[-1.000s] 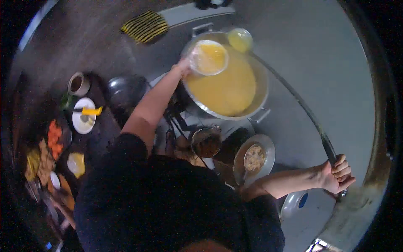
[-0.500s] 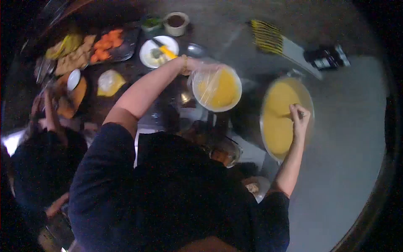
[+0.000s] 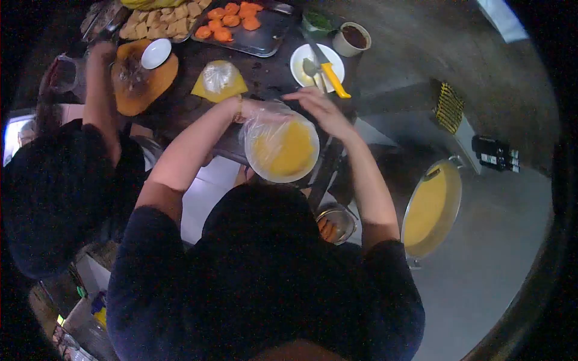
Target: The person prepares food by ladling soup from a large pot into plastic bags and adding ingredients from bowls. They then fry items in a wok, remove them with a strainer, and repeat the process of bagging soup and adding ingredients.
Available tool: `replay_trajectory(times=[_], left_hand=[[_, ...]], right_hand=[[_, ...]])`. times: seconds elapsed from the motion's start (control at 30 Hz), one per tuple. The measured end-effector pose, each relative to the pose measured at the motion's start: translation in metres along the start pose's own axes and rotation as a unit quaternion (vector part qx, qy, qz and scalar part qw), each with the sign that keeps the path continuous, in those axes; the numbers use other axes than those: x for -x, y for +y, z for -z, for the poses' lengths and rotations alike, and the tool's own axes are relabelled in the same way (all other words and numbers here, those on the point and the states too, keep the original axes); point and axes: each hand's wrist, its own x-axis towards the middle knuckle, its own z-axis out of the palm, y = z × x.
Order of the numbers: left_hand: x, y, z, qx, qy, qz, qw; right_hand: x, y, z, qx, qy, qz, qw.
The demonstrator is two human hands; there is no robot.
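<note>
In the centre of the frame, the bowl [image 3: 284, 179] of yellow liquid [image 3: 292, 149] is carried at its upper-left side by the left hand [image 3: 256, 112], whose grip seems clamped on the rim through clear plastic [image 3: 260, 133], though glare and folds blur the exact contact. With the support all on one side, the weight of the liquid could roll the bowl and send it over the near rim, and slick plastic could slide under the fingers. The right hand [image 3: 321, 109], its grip apart and holding nothing, reaches over the plastic's upper edge; a snag there could tug the bowl askew. Just above it, the yellow-handled knife [image 3: 332, 78] juts past the rim of the white plate [image 3: 296, 55], so a careless lift of that wrist could knock it across the tabletop [image 3: 272, 79].
</note>
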Motion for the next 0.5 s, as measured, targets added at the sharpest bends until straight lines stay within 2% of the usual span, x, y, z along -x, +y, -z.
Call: replay_trajectory(times=[0.03, 0.1, 0.13, 0.2, 0.27, 0.33, 0.37, 0.4, 0.43, 0.47, 0.5], left_hand=[[0.012, 0.004, -0.003, 0.004, 0.007, 0.000, 1.000], [0.031, 0.006, -0.005, 0.060, 0.038, -0.006, 0.997], [0.034, -0.001, -0.001, 0.063, 0.048, -0.007, 0.997], [0.033, -0.028, 0.012, -0.042, 0.050, 0.118, 0.991], [0.031, -0.059, 0.021, -0.005, 0.049, 0.135, 0.990], [0.036, -0.073, 0.017, 0.027, 0.043, 0.150, 0.987], [0.041, -0.077, 0.009, 0.100, 0.104, 0.138, 0.980], [0.045, -0.080, -0.001, 0.173, 0.162, 0.124, 0.964], [0.049, -0.079, -0.009, 0.178, 0.165, 0.122, 0.962], [0.054, -0.075, -0.017, 0.241, 0.199, 0.118, 0.943], [0.057, -0.073, -0.023, 0.302, 0.231, 0.114, 0.918]], right_hand=[[-0.015, 0.001, -0.010, -0.001, -0.008, 0.002, 1.000], [-0.039, 0.001, -0.025, -0.044, -0.134, -0.009, 0.990], [-0.046, 0.002, -0.028, -0.043, -0.144, -0.005, 0.989], [-0.059, 0.003, -0.029, -0.042, -0.199, 0.038, 0.978], [-0.068, 0.004, -0.032, -0.043, -0.213, 0.063, 0.974], [-0.069, 0.005, -0.029, -0.033, -0.240, -0.008, 0.970], [-0.066, 0.011, -0.028, -0.055, -0.242, -0.047, 0.968], [-0.062, 0.014, -0.028, -0.055, -0.249, -0.047, 0.966], [-0.056, 0.015, -0.027, -0.031, -0.262, -0.087, 0.961], [-0.050, 0.016, -0.027, -0.006, -0.273, -0.126, 0.954], [-0.039, 0.015, -0.032, 0.020, -0.240, -0.070, 0.968]])
